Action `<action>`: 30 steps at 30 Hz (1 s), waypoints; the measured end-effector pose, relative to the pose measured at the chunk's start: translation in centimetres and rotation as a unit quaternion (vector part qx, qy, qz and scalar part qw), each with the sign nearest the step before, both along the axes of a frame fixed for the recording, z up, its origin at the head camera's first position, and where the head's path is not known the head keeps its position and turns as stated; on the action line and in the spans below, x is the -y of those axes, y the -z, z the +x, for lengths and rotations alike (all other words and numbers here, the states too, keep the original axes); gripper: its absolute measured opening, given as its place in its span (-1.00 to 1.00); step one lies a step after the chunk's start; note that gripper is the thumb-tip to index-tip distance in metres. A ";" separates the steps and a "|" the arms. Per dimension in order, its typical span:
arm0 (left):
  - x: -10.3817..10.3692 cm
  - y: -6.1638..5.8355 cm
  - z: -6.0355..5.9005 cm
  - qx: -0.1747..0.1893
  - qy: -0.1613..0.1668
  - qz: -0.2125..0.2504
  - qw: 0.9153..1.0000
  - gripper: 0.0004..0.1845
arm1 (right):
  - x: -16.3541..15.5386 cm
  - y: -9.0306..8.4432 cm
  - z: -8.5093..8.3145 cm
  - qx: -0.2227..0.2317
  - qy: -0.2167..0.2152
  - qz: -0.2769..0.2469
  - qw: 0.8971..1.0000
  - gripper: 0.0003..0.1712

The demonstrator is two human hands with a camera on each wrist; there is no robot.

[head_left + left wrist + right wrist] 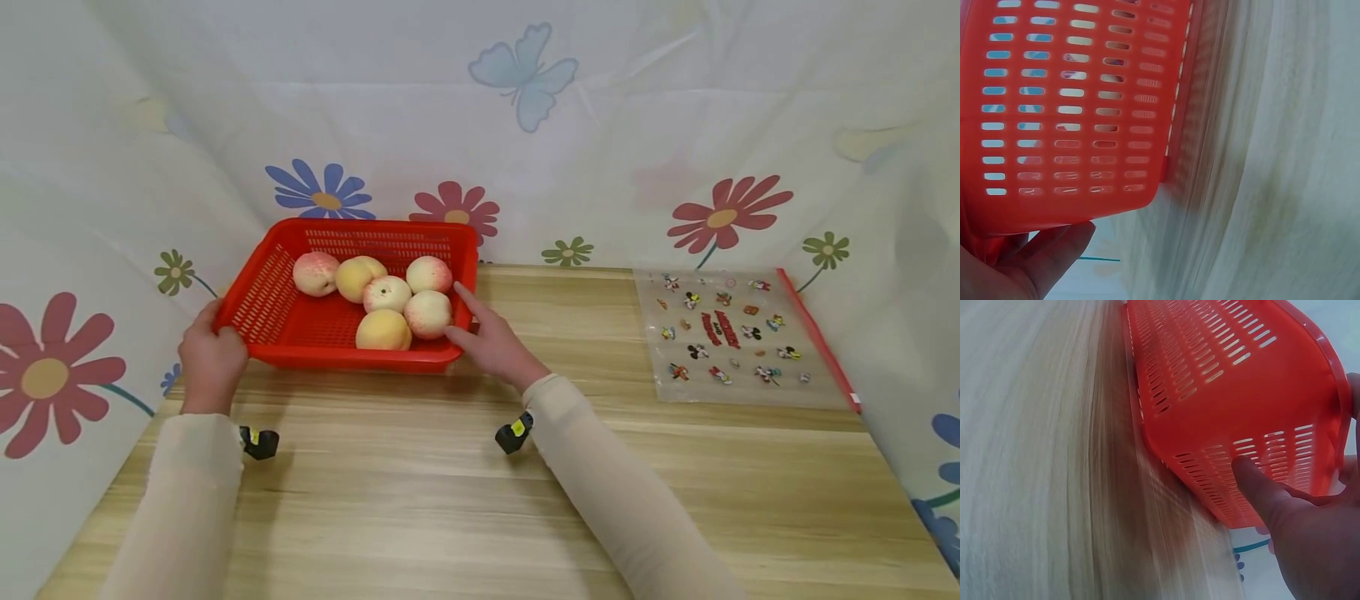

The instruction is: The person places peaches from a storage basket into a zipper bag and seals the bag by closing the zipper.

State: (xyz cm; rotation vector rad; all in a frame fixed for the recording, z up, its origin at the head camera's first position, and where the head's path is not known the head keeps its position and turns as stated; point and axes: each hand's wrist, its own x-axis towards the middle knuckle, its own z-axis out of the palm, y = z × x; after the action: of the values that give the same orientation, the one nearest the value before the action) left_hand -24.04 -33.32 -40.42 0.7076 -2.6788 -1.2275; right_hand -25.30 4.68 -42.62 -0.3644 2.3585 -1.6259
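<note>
My fingers: right thumb pressed flat against the outside of the slotted end wall of the red basket, the index laid along the rim above it, so my right hand clamps that short end between thumb and finger. My left hand wraps the opposite end at its near corner; the left wrist view shows fingers curled under the basket's wall and base. Grasping both ends keeps the load level, I judge, since the fruit sits toward the right half.

The basket rests at the back left of the wooden table, its far wall close to the flowered curtain. Inside it are six peaches, bunched and touching. Well to the right of the basket a printed zip bag lies flat on the table.

Hard to make out: both wrist views are motion-smeared, so I cannot tell whether the basket's base touches the table or is just off it. My left fingertips are hidden behind the basket wall in the head view. The bag's print is too small to read.
</note>
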 end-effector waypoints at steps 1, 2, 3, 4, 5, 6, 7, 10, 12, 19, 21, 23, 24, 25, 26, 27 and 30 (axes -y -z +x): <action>-0.1 0.0 0.0 0.000 0.001 0.000 1.000 -0.39 | -0.1 0.0 0.0 0.000 -0.001 0.000 1.000 -0.16; -0.1 0.0 0.1 0.000 0.002 0.000 1.000 -0.39 | -0.2 0.0 0.0 0.000 -0.002 0.000 1.000 -0.16; -0.2 0.0 0.1 0.001 0.003 0.001 1.000 -0.39 | -0.3 0.1 0.0 -0.002 -0.003 0.000 1.000 -0.16; -0.3 0.0 0.1 0.001 0.002 0.001 1.000 -0.39 | -0.4 0.1 0.0 -0.003 -0.004 0.000 1.000 -0.16; -0.3 0.0 0.2 0.002 0.003 0.000 1.000 -0.39 | -0.5 0.1 0.0 -0.005 -0.005 0.001 1.000 -0.16; -0.4 0.0 0.2 0.004 0.003 0.002 1.000 -0.39 | -0.6 0.1 0.0 -0.007 -0.006 0.002 1.000 -0.17; -0.5 0.0 0.2 0.004 0.003 0.003 1.000 -0.39 | -0.7 0.2 0.0 -0.009 -0.006 0.002 1.000 -0.17; -0.8 0.0 0.3 -0.001 0.004 0.000 1.000 -0.38 | -1.0 0.2 0.0 -0.012 -0.006 0.005 1.000 -0.17; -1.0 0.0 0.3 -0.005 0.005 -0.005 1.000 -0.38 | -1.2 0.2 0.0 -0.012 -0.004 0.006 1.000 -0.18; -1.5 0.2 0.5 -0.025 0.011 -0.024 0.999 -0.37 | -2.0 0.1 0.1 -0.014 0.000 0.005 1.000 -0.19; -1.7 0.2 0.5 -0.023 0.015 -0.023 0.999 -0.37 | -2.2 0.1 0.2 -0.013 0.001 0.004 1.000 -0.19; -1.8 0.2 0.5 -0.018 0.019 -0.020 0.999 -0.38 | -2.3 0.0 0.2 -0.011 0.001 0.001 1.000 -0.18; -1.9 0.2 0.6 -0.016 0.022 -0.018 0.999 -0.38 | -2.4 0.0 0.2 -0.010 0.000 0.001 1.000 -0.18; -2.0 0.2 0.6 -0.012 0.024 -0.013 1.000 -0.38 | -2.5 0.0 0.3 -0.009 0.000 0.000 1.000 -0.18; -2.1 0.1 0.6 -0.011 0.027 -0.010 1.000 -0.38 | -2.6 0.0 0.3 -0.008 0.000 0.000 1.000 -0.18; -2.1 0.1 0.6 -0.011 0.030 -0.010 0.999 -0.38 | -2.7 0.0 0.3 -0.008 0.000 0.000 1.000 -0.19; -2.5 0.1 0.7 -0.024 0.034 -0.016 0.999 -0.38 | -3.1 0.0 0.3 -0.009 -0.002 0.001 1.000 -0.19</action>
State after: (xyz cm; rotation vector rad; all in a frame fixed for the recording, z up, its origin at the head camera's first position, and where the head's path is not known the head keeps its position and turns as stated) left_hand -23.30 -30.78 -40.55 0.5814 -2.6973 -1.1983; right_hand -25.03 7.81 -42.61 -0.3843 2.3712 -1.6241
